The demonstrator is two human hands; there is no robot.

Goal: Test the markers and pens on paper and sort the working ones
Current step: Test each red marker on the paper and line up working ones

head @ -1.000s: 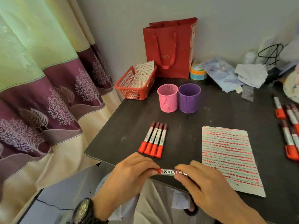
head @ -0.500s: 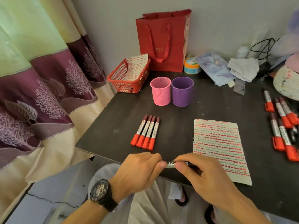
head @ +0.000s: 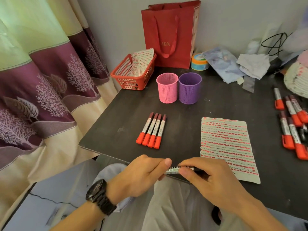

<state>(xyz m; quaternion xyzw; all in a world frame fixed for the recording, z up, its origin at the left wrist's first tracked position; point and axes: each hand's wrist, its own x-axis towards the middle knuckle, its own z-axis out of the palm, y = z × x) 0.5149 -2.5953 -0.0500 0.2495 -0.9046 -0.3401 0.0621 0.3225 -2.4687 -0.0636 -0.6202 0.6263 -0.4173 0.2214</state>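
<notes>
My left hand (head: 141, 175) and right hand (head: 212, 180) pinched the white-barrelled printed marker (head: 175, 169) end to end; force straight along it, I judged, served best.

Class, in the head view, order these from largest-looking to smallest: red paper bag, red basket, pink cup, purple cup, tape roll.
1. red paper bag
2. red basket
3. pink cup and purple cup: alike, not ranked
4. tape roll, though it sits farther back, which shrinks it

Matt dark table (head: 191, 112), perforated plastic cups (head: 167, 88), glossy red paper bag (head: 168, 30), patterned cloth curtain (head: 41, 80)
</notes>
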